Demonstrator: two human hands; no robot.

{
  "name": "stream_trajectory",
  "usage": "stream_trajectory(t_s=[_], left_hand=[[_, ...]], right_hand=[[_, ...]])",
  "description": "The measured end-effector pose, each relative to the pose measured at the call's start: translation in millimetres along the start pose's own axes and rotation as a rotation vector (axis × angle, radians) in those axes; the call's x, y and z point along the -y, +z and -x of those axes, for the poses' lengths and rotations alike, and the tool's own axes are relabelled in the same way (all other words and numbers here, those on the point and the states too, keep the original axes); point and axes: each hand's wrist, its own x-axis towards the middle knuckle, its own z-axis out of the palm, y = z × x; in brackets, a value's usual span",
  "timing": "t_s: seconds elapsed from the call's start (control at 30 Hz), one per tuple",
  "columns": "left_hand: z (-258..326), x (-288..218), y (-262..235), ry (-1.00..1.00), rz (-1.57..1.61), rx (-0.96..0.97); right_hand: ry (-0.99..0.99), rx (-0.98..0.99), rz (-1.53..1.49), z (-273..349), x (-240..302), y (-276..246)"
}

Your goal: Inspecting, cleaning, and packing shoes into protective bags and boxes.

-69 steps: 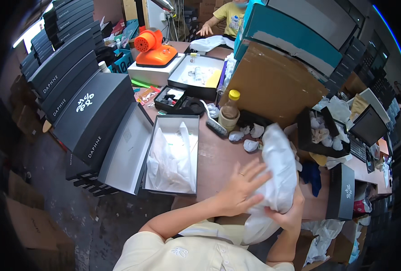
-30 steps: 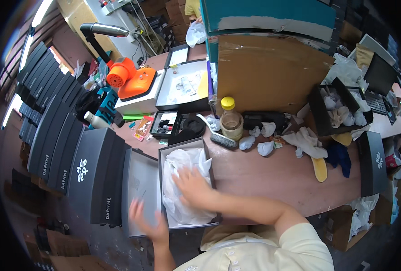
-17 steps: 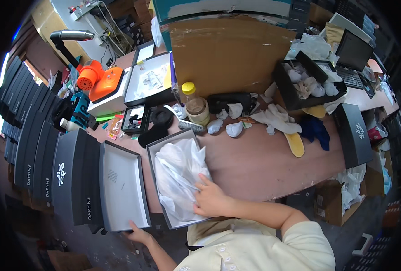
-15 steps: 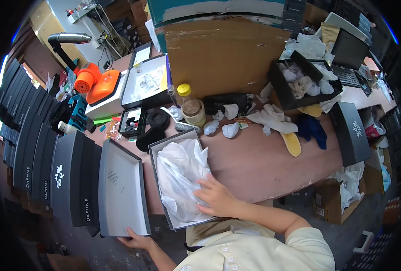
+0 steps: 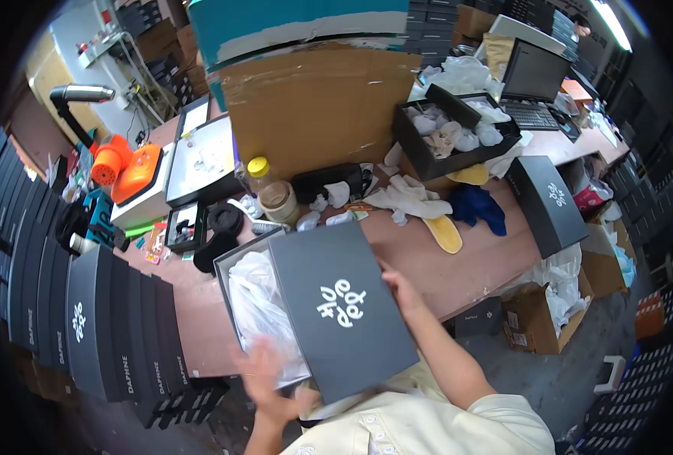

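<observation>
In front of me lies a grey shoe box (image 5: pixel 226 284) with white tissue paper (image 5: pixel 257 292) filling it. Its dark grey lid (image 5: pixel 336 334), with white lettering on top, lies slanted across the right part of the box and hides it there. My right hand (image 5: pixel 402 290) grips the lid's right edge. Over the near end of the box is my left hand (image 5: pixel 263 379), slightly blurred, its fingers spread beside the tissue. The left thumb is close to the lid's near corner; whether it touches cannot be made out.
Stacked dark shoe boxes (image 5: pixel 94 326) stand at the left. Behind the box are a yellow-capped bottle (image 5: pixel 259 176), a yellow insole (image 5: pixel 444 235) and a navy cloth (image 5: pixel 477 210). A black box of crumpled paper (image 5: pixel 427 155) and an upright shoe box (image 5: pixel 547 205) are at right.
The lid has moved from the left side of the box to its right part, top side up. My right hand has left the tissue for the lid; my left hand has let go of it.
</observation>
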Motion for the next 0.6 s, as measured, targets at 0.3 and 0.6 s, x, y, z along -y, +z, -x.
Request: stream_trajectory(t_s=[0.3, 0.6], left_hand=[[22, 146, 3, -0.825, 0.729, -0.089], [40, 175, 34, -0.924, 0.803, -0.186]], right_hand=[[-0.436, 0.032, 0.847, -52, -67, 103], [-0.423, -0.102, 1.043, -55, -72, 104]])
